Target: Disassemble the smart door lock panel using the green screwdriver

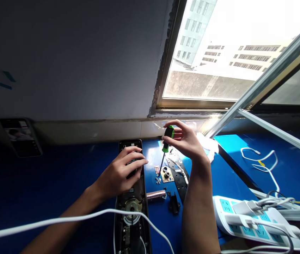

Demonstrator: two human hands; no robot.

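Note:
My right hand [185, 141] is closed round the black and green handle of a screwdriver [167, 143]. Its shaft points down at small parts on the blue table [60, 183]. My left hand [122, 173] lies on a long dark door lock body [132, 197], fingers stretched out over its upper part. A round metal mechanism shows lower on the lock body. Beside the screwdriver tip lie small screws [157, 180], a little square metal piece [167, 174] and a black plate [177, 173].
A white power strip [245, 220] with plugged-in white cables sits at the right front. A white cable [60, 220] crosses my left forearm. A metal cylinder [156, 195] and a black part [174, 204] lie right of the lock. An open window stands behind, with its frame slanting over the table.

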